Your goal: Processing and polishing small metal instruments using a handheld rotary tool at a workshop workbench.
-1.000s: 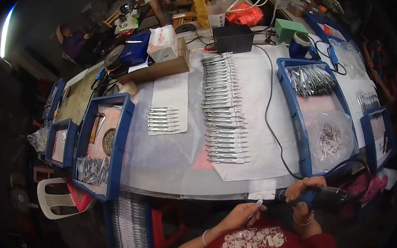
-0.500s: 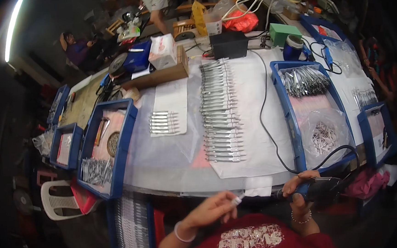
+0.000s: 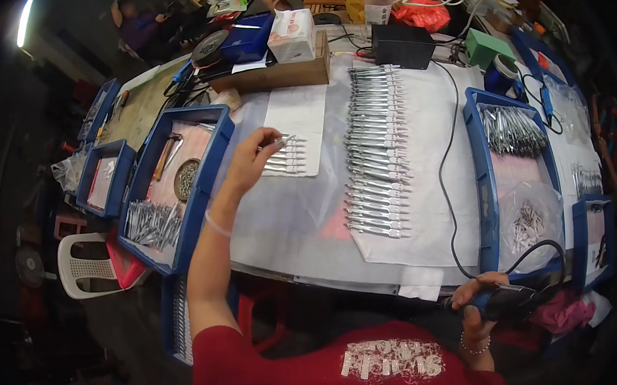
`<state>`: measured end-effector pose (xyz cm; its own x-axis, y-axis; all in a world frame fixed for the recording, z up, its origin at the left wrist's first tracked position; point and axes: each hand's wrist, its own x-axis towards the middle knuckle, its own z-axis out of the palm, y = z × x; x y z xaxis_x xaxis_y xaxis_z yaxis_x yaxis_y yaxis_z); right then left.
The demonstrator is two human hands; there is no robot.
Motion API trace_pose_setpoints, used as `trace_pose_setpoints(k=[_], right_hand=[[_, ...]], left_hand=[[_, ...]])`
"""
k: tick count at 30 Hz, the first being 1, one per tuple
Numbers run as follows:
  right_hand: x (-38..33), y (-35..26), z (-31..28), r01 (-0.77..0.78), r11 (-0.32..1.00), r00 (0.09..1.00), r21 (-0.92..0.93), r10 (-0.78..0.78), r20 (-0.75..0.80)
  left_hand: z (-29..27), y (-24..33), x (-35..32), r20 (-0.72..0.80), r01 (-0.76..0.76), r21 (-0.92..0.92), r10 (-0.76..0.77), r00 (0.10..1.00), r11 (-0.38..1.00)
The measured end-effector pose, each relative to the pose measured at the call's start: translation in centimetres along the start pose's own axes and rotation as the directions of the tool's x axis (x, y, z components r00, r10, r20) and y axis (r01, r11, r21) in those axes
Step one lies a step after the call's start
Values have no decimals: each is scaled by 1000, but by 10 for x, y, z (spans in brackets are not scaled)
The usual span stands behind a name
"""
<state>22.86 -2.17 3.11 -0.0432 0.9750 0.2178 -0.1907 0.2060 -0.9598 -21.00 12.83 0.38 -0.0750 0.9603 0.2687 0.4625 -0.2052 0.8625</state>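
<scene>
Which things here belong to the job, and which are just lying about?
Likely in the job:
short row of metal pieces, at the left hand
corded tool, in the right hand
long row of metal pieces

Seemingly just lying about:
red plastic bag
white chair

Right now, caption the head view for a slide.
Left hand at the short row of rods; right hand holding a tool.
</scene>
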Motion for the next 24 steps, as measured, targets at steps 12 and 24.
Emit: trace_pose_setpoints(k=[12,24], right_hand=[[5,-3,6,-87,996,994,7,86,71],[10,-16,10,-240,967,966,-84,247,73]], left_hand=[[0,-101,110,509,171,176,-238,827,970],[-5,-98,98,467,-201,386,-3,884,900]])
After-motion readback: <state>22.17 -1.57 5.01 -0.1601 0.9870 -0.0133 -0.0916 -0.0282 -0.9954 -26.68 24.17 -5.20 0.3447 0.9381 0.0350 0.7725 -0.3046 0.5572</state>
